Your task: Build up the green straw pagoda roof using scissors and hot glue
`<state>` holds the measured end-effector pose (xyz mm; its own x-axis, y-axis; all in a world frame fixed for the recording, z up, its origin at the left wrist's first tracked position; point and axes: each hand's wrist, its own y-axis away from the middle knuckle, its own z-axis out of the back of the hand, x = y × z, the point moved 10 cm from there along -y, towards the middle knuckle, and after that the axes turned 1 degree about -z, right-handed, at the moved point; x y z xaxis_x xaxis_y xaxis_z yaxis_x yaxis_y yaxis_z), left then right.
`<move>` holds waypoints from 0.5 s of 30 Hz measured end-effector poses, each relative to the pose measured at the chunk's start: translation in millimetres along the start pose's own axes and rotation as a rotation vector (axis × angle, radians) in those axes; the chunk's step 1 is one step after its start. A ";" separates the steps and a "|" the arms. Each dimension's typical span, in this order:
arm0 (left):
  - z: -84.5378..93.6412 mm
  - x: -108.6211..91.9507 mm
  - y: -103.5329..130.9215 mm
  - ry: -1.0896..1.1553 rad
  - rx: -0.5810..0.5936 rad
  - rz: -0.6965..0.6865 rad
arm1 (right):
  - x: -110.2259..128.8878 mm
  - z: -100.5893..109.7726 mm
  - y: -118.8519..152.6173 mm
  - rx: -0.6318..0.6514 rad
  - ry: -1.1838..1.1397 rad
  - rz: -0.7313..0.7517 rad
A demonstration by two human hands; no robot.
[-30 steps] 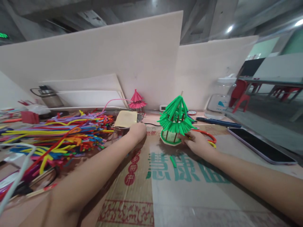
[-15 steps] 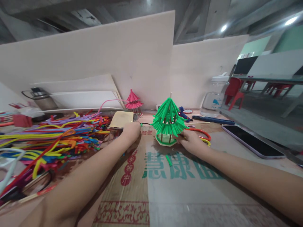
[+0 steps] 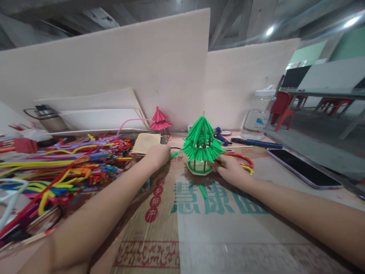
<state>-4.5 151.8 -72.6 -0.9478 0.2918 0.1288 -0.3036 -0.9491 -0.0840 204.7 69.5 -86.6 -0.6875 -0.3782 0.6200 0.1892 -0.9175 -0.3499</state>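
A green pagoda model (image 3: 202,148) made of pipe cleaners, with two tiers of roof and thin brown posts, stands upright on the cardboard. My right hand (image 3: 232,169) is closed at its right side, the fingertips partly hidden under the lower roof edge. Left of the model, my left hand (image 3: 161,156) has its fingers pressed together, and a short green pipe cleaner piece (image 3: 174,155) sticks out from them. Another green cut piece (image 3: 202,191) lies on the cardboard in front of the model.
A heap of colourful pipe cleaners (image 3: 85,163) covers the left side. Behind stand a pink pagoda model (image 3: 160,121) and a clear bottle (image 3: 256,116). A glue gun (image 3: 222,136), a blue cutter (image 3: 256,143) and a phone (image 3: 303,167) lie to the right.
My left hand has shifted slightly left and turned, and more of the green piece shows at its fingers. My right hand stays at the green model, which has hardly moved.
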 end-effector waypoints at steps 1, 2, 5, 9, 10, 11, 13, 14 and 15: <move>-1.8 -3.7 0.7 -0.002 -0.004 -0.006 | 0.2 0.1 0.1 0.000 0.003 0.001; -3.5 -6.5 1.4 -0.009 -0.005 -0.007 | 0.4 0.0 0.1 0.002 0.006 0.003; -8.1 -12.1 3.0 -0.029 0.008 -0.011 | 0.2 -1.2 0.0 0.007 0.016 0.015; -8.5 -15.4 4.5 -0.010 -0.028 -0.021 | -1.3 -4.2 -0.7 0.020 0.031 0.031; -8.9 -15.8 4.5 -0.002 -0.036 -0.024 | -1.8 -4.8 -0.9 0.023 0.034 0.035; -9.6 -16.0 4.4 0.008 -0.039 -0.027 | -2.2 -5.2 -0.9 0.023 0.038 0.038; -11.5 -16.1 3.6 0.029 -0.039 -0.035 | -2.9 -5.5 -0.9 0.023 0.043 0.041; -12.4 -16.3 2.9 0.041 -0.038 -0.042 | -3.1 -5.5 -0.9 0.022 0.045 0.042; -13.2 -16.5 2.1 0.053 -0.037 -0.050 | -3.1 -5.5 -0.8 0.021 0.047 0.042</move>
<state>9.1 146.5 -87.9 -0.9350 0.3451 0.0815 -0.3528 -0.9286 -0.1151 202.9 72.1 -92.1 -0.7107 -0.4109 0.5711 0.2328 -0.9033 -0.3602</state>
